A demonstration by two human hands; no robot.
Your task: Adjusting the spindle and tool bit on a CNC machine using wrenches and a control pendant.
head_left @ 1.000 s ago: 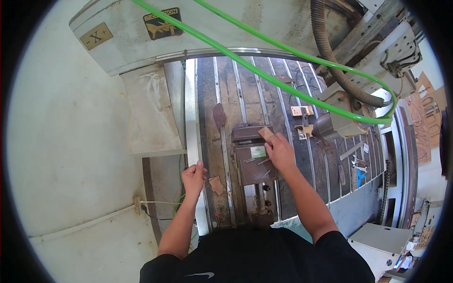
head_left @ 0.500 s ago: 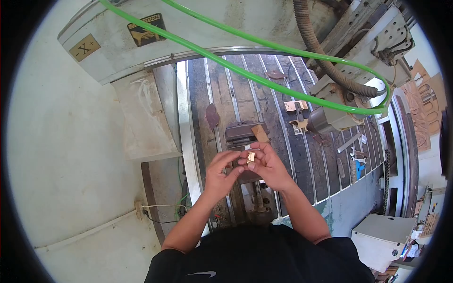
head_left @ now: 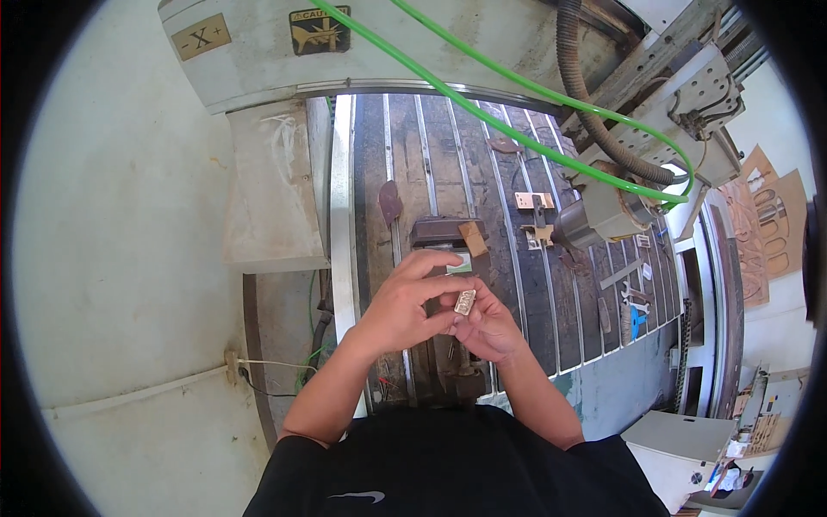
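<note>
The left forearm point(head_left: 326, 392) slants up from the lower left of the frame, the right forearm point(head_left: 543, 396) from the lower right, converging near the centre. The left hand point(head_left: 396, 306) points rightward, its thumb and index finger parted in a curve. The right hand point(head_left: 493, 332), just beside it, curls its fingers inward in a small pinching grip. Both hands are bare.
</note>
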